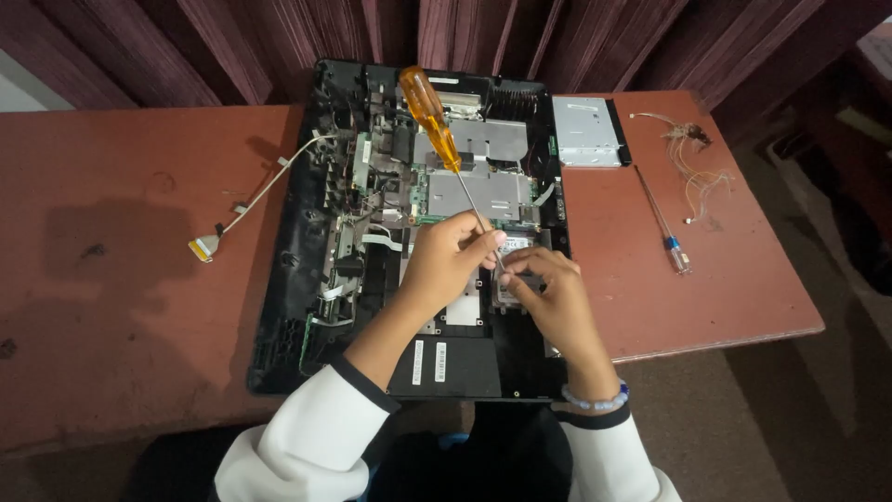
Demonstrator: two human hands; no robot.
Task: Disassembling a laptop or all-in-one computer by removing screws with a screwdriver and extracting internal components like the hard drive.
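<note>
While the left hand (451, 256) pinches the bare steel shaft of the orange-handled screwdriver (444, 139) low down, near the tip, the handle leans away toward the far edge of the opened laptop chassis (288, 279). Tip sits at a small card module (517, 279) in the near-right part of the chassis; the exact screw is hidden by fingers. Right hand (553, 293) is curled onto that module, fingertips touching it just beside the tip, steadying it.

My read on doing this well:
- Shaft is tilted a lot. Bring it closer to square with the screw head, or the tip may cam out.
- Gripping the shaft gives aim, little torque. One hand belongs on the handle for push and turn.
- Keep the right fingertips off the tip's slip path; bare board lies just beyond the module.
- Light pressure on the module, so it doesn't spring or twist.

Around the chassis: silver drive unit (585, 132) touching its far-right corner, thin probe-like tool (662, 223) and loose wire bundle (697, 163) to its right, flat ribbon cable (251, 200) trailing off its left side, all on the red table (121, 279).
</note>
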